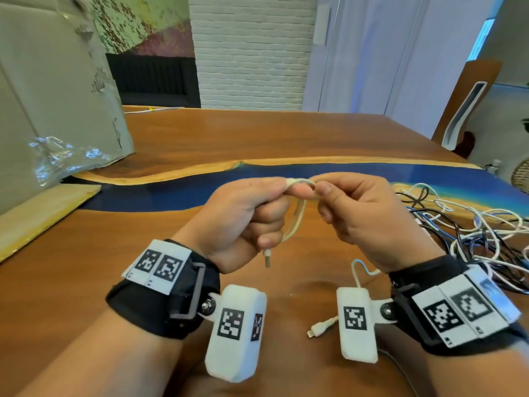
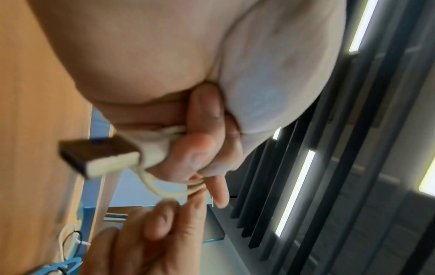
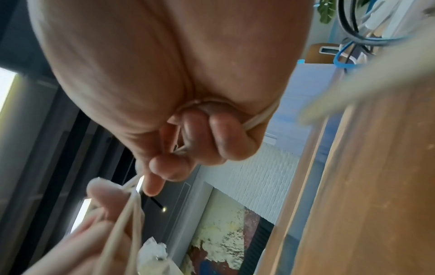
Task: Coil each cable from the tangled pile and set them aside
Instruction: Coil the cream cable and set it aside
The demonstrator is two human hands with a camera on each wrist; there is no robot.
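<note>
At centre frame in the head view, both hands are raised above the wooden table (image 1: 200, 133) with a thin white cable (image 1: 297, 216) between them. Left hand (image 1: 243, 213) is curled into a fist round several loops of the cable; thumb and forefinger pinch the top of the loops. A USB plug (image 1: 267, 260) hangs down below the fist, clear of the table. In the left wrist view the same plug (image 2: 101, 158) sticks out to the left of the curled fingers (image 2: 195, 154), with loops of cable (image 2: 155, 188) passing under them.

Right hand (image 1: 363, 213) pinches the cable at the top of the loops, fingertips almost touching the left thumb. In the right wrist view the fingers (image 3: 226, 137) are curled, with strands of cable (image 3: 256, 119) running across them. The cable's free end trails down behind the right wrist; its small plug (image 1: 316, 330) lies on the table at lower centre.

At the right edge of the head view sits the tangled pile (image 1: 472, 233) of white, black and blue cables, on the table and well apart from the hands. A blue resin strip (image 1: 171, 190) runs across the table behind the hands. Upper left, a large cardboard box (image 1: 51, 90) with crumpled clear plastic (image 1: 60, 159) on it. Each wrist wears a black strap with printed markers and a white camera housing.
</note>
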